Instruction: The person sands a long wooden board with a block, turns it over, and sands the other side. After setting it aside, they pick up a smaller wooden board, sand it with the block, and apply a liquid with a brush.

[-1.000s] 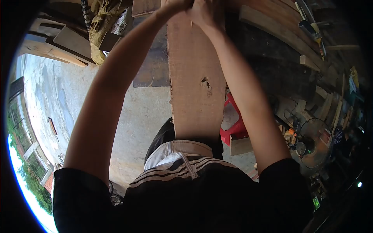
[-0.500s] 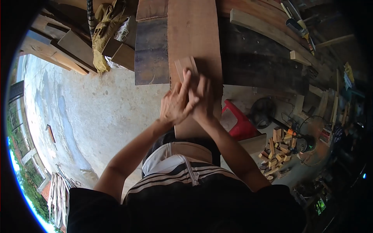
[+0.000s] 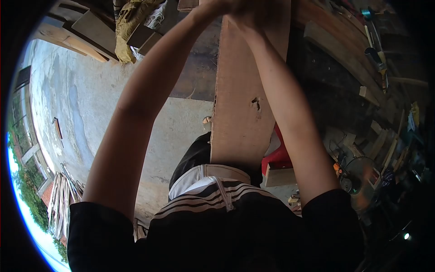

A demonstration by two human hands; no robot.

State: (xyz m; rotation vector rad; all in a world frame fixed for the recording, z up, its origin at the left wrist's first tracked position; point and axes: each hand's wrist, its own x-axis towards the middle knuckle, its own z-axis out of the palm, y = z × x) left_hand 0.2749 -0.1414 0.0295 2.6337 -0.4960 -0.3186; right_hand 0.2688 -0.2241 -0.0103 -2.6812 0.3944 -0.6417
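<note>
A long brown wooden board (image 3: 238, 90) runs from my waist up past the top of the head view. It has a ragged left edge and a dark knot hole (image 3: 256, 104) near my right forearm. Both arms stretch far forward over it. My left hand (image 3: 226, 3) is cut off by the top edge, close beside my right hand (image 3: 249, 14), which is over the board in shadow. The fingers of both are hidden. The small flat wooden block seen under my hands earlier is out of sight now.
Dark planks of the bench (image 3: 199, 72) extend either side of the board. A paintbrush (image 3: 383, 72) lies at the right. Beneath, a red plastic stool (image 3: 278, 156) and a fan (image 3: 362, 177) stand on the right. Boards and a yellow sack (image 3: 127, 36) are at upper left.
Both hands have slid forward along the board, away from my body, to the top edge of the view. My arms are straighter, and the knot hole has come into sight.
</note>
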